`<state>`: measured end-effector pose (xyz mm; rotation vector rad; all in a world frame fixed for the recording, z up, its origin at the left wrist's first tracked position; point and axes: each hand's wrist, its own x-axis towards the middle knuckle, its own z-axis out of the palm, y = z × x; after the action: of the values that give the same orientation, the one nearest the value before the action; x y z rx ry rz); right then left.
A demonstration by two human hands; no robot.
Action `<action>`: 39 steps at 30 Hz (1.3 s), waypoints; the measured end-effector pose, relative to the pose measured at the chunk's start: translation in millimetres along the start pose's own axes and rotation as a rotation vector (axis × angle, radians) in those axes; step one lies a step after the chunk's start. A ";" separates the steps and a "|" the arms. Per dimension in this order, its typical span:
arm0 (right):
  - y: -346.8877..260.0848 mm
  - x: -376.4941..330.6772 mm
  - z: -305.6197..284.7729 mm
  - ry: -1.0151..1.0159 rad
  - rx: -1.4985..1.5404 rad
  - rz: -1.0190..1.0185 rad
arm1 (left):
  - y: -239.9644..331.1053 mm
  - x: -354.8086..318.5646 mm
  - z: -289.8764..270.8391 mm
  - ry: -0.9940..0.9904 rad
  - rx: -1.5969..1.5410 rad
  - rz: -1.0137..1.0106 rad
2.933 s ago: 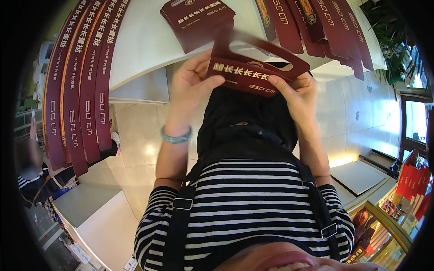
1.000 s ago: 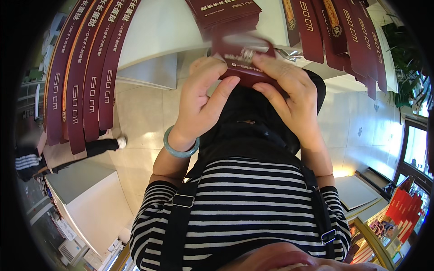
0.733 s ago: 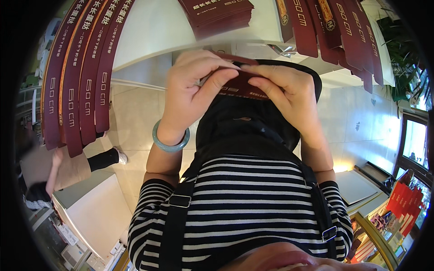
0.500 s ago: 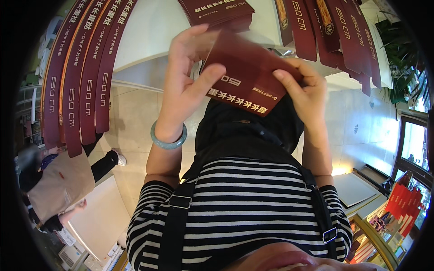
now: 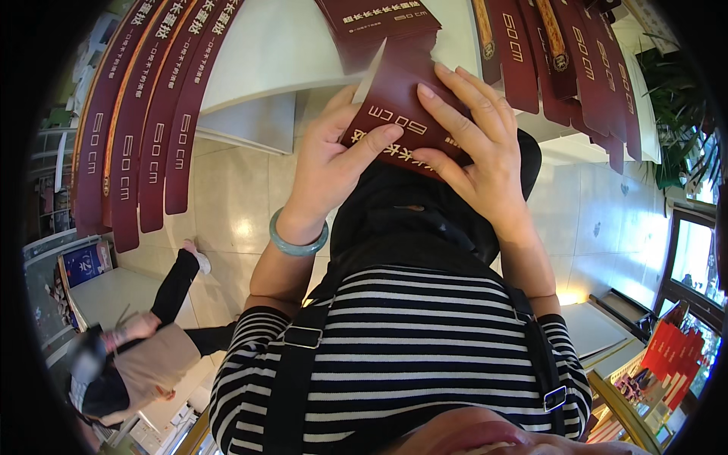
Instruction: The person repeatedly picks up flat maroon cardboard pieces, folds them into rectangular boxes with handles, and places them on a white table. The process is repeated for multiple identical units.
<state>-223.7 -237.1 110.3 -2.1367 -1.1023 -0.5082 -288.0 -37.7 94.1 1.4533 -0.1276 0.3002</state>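
Observation:
Above my lap I hold a maroon cardboard piece (image 5: 397, 98) with pale printing, bent so that its whitish inner side shows at the upper left edge. My left hand (image 5: 341, 152) grips its left side, thumb on the printed face and the other fingers mostly hidden behind. My right hand (image 5: 474, 129) lies across the right part of that face, its fingers stretched out and slightly spread, the thumb near the lower edge. The card's right edge is hidden under this hand. Just beyond stands a stack of similar maroon cards (image 5: 379, 23) on the white table (image 5: 250, 68).
Long maroon printed cardboard strips (image 5: 155, 167) overhang the table at the left, and more strips (image 5: 523, 64) overhang at the right. A co-worker in a tan apron (image 5: 155, 371) is at the lower left. Green plant leaves (image 5: 671, 114) hang at the far right.
My right hand has shifted from pinching the card's right edge to lying flat over its face. The card has turned and bent. The co-worker has moved and changed posture.

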 end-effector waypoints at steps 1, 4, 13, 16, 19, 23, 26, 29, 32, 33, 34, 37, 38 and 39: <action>0.5 0.1 0.7 -0.002 0.029 0.000 | -0.2 0.1 -0.6 0.005 0.013 0.024; 2.2 1.0 1.5 -0.003 0.066 -0.018 | -3.2 -0.2 -1.0 0.020 0.001 0.101; 6.4 -0.9 7.6 0.030 0.258 -0.022 | -15.9 -2.6 -3.7 0.069 0.000 0.121; 6.0 -1.5 8.4 0.038 0.299 -0.034 | -5.2 2.6 4.5 0.095 0.002 0.229; 6.3 -1.2 6.8 0.012 0.331 -0.050 | -5.8 5.6 -8.4 -0.040 0.163 0.241; 8.0 -1.4 3.0 -0.031 0.363 -0.067 | -5.0 -2.1 -17.8 -0.117 0.170 0.104; 8.6 -2.5 -5.2 0.002 0.404 0.007 | -17.2 -5.9 -19.4 -0.045 0.225 0.244; 13.4 -10.3 -5.6 0.032 0.499 0.112 | -14.2 -4.2 -6.1 0.027 -0.013 0.259; 18.5 -13.4 -3.9 0.017 0.439 0.073 | -18.2 -1.0 -6.4 -0.022 0.018 0.333; 19.8 -13.7 -3.8 0.015 0.420 0.053 | -17.6 0.3 -5.7 -0.029 0.018 0.353; 19.3 -13.3 -4.3 0.032 0.420 0.057 | -18.0 0.9 -6.4 -0.030 0.033 0.372; 15.6 -11.1 -10.3 0.049 0.489 0.110 | -19.5 0.3 -8.9 -0.015 0.054 0.390; 15.2 -12.1 -14.6 0.033 0.555 0.157 | -19.8 -2.3 -7.9 0.002 0.041 0.370; 15.2 -13.4 -17.2 0.021 0.618 0.205 | -20.3 -4.6 -6.3 0.015 0.028 0.351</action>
<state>-219.3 -263.2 108.4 -1.6635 -0.8695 -0.0724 -287.4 -33.8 72.7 1.4533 -0.3695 0.5998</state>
